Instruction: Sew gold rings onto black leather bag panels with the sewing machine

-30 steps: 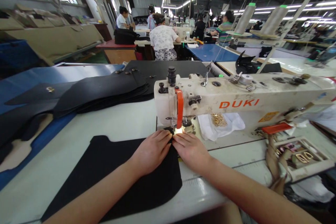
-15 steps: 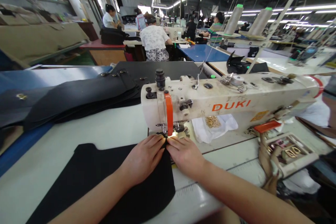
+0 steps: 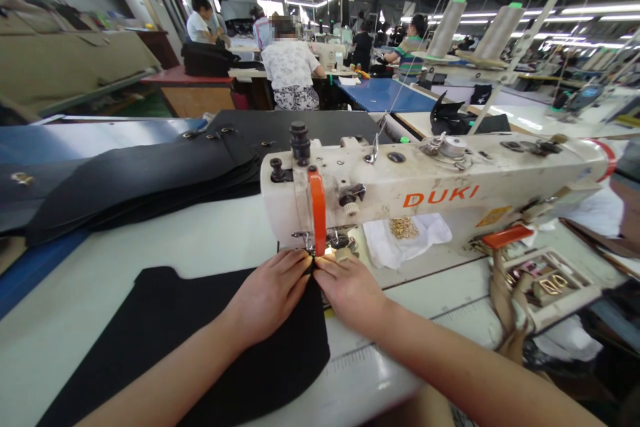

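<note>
Left hand (image 3: 267, 297) and right hand (image 3: 353, 290) hold the black panel (image 3: 200, 323), fingers narrow, at the sewing machine (image 3: 373, 180); completed and remaining portions cannot be determined.

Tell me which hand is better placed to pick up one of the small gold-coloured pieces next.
Right, most likely: the right hand is nearer the gold-coloured pieces, while the left hand is farther off, on the black panel.

Pale sewing table (image 3: 220, 240), black panel (image 3: 210, 347), sewing machine (image 3: 380, 180), parts tray (image 3: 565, 307)
</note>
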